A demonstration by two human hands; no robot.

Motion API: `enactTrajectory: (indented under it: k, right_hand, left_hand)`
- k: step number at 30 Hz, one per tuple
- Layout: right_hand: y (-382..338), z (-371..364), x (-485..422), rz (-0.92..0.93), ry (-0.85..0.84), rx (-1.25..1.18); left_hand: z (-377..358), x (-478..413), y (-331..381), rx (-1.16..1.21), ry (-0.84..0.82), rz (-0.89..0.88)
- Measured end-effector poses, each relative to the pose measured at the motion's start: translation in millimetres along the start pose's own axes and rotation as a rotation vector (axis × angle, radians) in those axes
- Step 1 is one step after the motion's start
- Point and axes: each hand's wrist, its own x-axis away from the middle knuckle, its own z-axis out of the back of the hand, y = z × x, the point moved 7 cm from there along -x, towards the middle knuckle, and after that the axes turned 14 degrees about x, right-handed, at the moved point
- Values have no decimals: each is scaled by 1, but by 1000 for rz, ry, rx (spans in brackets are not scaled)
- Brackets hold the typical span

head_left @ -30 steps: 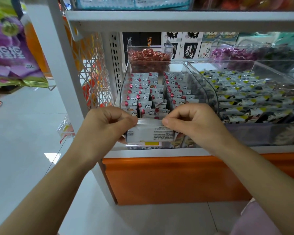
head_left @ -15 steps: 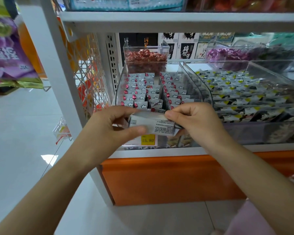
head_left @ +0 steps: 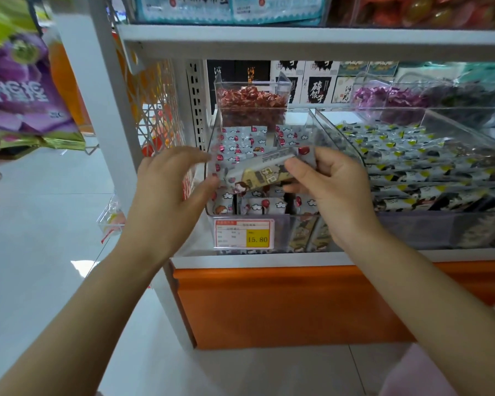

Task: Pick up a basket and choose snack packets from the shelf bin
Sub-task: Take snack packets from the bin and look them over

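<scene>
A long snack packet (head_left: 259,174), grey with a cartoon figure and dark lettering, hangs tilted in front of the clear shelf bin (head_left: 336,138). My right hand (head_left: 332,187) pinches its right end between thumb and fingers. My left hand (head_left: 169,192) hovers at the packet's left end with fingers spread; the thumb is close to the packet, apparently without gripping it. The bin holds many small white packets with red dots (head_left: 235,147). No basket is in view.
A yellow price tag (head_left: 243,234) sits on the bin's front. To the right is a bin of black-and-yellow packets (head_left: 412,167); behind are red candies (head_left: 252,101) and purple candies (head_left: 383,95). A white shelf post (head_left: 97,110) stands left, an orange base (head_left: 269,304) below.
Both hands held the packet with its white back showing. It has been turned printed side up, my left hand has let go and opened, and my right hand still holds it.
</scene>
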Motion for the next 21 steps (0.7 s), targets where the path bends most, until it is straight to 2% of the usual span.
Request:
enactTrajectory:
  k: [2, 4, 6, 9, 15, 18, 21]
  right_hand:
    - [-2, 3, -5, 10, 58, 40]
    - [-4, 3, -10, 17, 108, 93]
    - [-7, -1, -15, 42, 119, 166]
    - [-15, -14, -22, 121, 68, 343]
    - [-28, -65, -31, 323, -133, 749]
    - [-23, -91, -30, 391, -292, 944]
    - [-14, -105, -30, 468, -522, 1175]
  left_hand:
    - [-12, 2, -4, -230, -112, -54]
    - [-25, 5, -10, -356, -216, -55]
    - [-33, 7, -12, -407, -250, -67]
    - [-31, 4, -12, -354, -206, -79]
    - [-24, 5, -10, -223, -153, -81]
    - [-23, 4, -13, -188, -153, -47]
    - [-17, 1, -16, -132, -138, -5]
